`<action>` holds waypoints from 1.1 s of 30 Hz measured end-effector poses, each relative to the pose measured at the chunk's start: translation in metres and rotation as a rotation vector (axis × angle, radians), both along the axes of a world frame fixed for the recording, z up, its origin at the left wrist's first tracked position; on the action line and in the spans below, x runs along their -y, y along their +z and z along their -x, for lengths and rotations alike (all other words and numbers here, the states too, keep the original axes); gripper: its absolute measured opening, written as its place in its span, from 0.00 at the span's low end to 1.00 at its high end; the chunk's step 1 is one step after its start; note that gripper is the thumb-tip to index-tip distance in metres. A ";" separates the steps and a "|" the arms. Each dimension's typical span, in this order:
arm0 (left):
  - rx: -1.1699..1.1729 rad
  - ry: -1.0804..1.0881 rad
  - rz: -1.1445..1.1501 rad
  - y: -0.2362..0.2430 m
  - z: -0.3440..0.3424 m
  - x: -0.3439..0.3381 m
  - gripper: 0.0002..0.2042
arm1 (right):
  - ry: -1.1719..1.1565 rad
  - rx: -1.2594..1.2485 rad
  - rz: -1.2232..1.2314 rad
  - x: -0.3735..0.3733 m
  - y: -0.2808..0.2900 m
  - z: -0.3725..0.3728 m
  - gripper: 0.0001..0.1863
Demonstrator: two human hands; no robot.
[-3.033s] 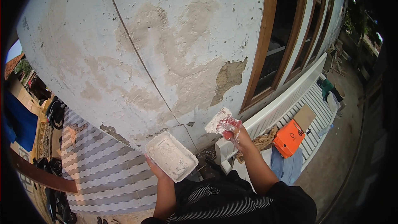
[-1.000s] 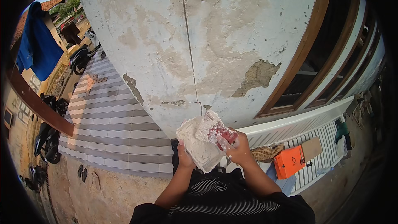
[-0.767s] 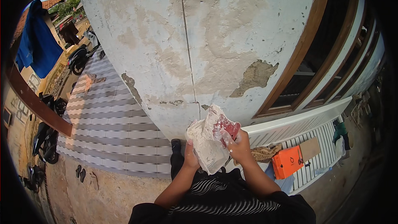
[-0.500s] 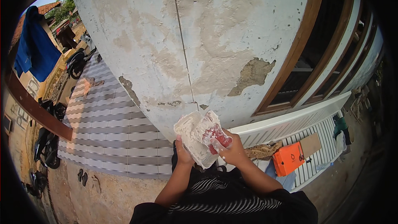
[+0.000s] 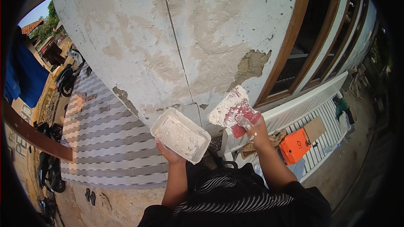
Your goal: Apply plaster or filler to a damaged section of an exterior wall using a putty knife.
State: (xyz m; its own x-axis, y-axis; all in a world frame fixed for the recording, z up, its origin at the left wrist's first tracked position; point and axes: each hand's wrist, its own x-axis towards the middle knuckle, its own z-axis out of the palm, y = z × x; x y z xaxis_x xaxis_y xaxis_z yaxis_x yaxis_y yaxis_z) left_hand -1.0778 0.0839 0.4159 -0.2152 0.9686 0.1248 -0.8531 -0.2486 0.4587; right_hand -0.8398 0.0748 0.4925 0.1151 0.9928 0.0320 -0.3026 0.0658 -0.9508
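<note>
My left hand (image 5: 170,151) grips the lower left edge of a white rectangular tub (image 5: 182,135), its inside coated with pale, creamy filler. In my right hand (image 5: 253,129) is a red putty scraper (image 5: 243,115), my thumb pressed on its face. Whitish paste covers the scraper's broad end, and smears of it mark my thumb and fingers. Tub and scraper are apart, with a gap between them. Ahead rises a pale blue-white wall (image 5: 126,38) with beige patched areas, a vertical crack, and a bare grey-brown spot (image 5: 253,66) near the window.
Brown-framed windows (image 5: 290,59) run along the right. Below them a white slatted bench (image 5: 322,143) holds an orange box (image 5: 295,146), a piece of cardboard and cloth. Striped tiles (image 5: 109,151) cover the floor at left, with sandals (image 5: 90,196) beside them. Motorbikes (image 5: 50,168) stand further left.
The scraper has come out of the tub and moved up and right in my right hand. My left hand has shifted the tub left. The view has turned slightly.
</note>
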 end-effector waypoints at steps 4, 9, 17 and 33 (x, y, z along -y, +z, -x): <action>-0.081 -0.041 -0.019 -0.004 -0.007 -0.004 0.33 | 0.131 0.154 0.038 0.000 -0.005 0.018 0.09; -0.140 -0.124 -0.085 0.010 -0.012 -0.005 0.37 | 0.154 0.158 -0.032 -0.006 -0.006 0.030 0.11; -0.160 -0.091 -0.187 0.039 -0.019 -0.011 0.44 | 0.060 0.314 -0.216 -0.011 0.009 0.051 0.10; -0.193 0.101 -0.278 0.053 0.010 -0.027 0.41 | 0.078 0.926 -0.647 -0.021 0.043 0.052 0.09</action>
State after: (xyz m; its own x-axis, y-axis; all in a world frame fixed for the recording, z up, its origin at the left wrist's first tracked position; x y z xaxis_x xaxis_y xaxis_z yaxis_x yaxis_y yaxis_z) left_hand -1.0880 0.1104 0.4694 -0.2544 0.8669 0.4287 -0.7221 -0.4652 0.5120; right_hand -0.8921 0.0958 0.5351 -0.2810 0.7622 0.5832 0.4751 0.6385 -0.6055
